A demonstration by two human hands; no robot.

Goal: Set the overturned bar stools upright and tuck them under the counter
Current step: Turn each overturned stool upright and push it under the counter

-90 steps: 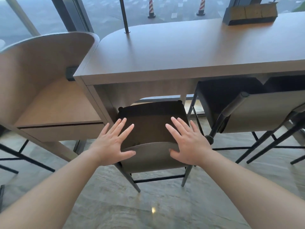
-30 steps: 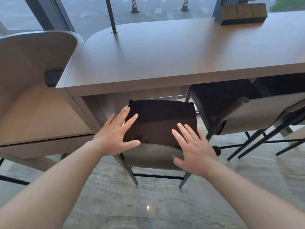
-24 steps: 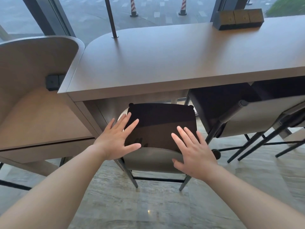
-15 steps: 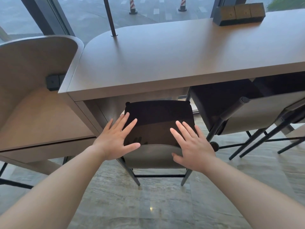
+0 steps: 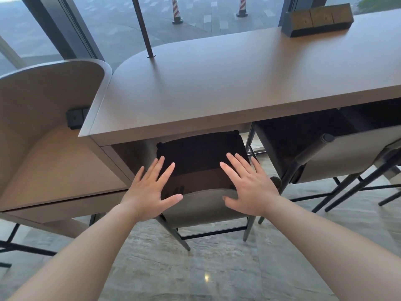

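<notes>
**Stool upright, partly under counter; push in progress**

We find the stool (image 5: pixel 201 170) standing on its legs, seat half beneath the counter (image 5: pixel 217 90). Left hand (image 5: pixel 149 192) and right hand (image 5: pixel 249 187) lie flat on the seat and backrest, fingers spread, gripping nothing. We advise pushing evenly and straight. A second stool (image 5: pixel 338 157) beside it remains tipped over.

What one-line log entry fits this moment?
left hand: flat, open | right hand: flat, open | stool: upright, part under counter | second stool: overturned
</notes>
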